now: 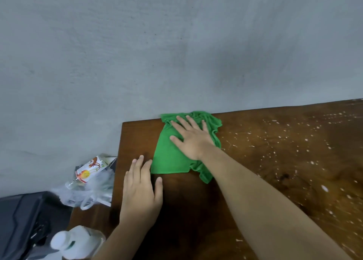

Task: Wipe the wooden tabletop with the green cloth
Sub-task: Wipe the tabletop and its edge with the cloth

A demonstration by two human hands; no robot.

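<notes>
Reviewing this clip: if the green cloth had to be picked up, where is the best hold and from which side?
Probably the bunched far edge of the cloth, pinched from above. The folds there rise off the tabletop, while the near part lies flat with little to catch. The right hand lies flat on it already; the left hand rests beside it.

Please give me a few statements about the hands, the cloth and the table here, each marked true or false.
1. The right hand lies flat on the green cloth. True.
2. The left hand grips a corner of the cloth. False: it rests flat on the bare wooden tabletop beside it.
3. White specks dot the tabletop right of the cloth. True.
4. The cloth lies at the table's near edge. False: it lies by the far edge, next to the wall.
5. The plastic bag sits on the cloth. False: it sits off the table's left edge.
</notes>
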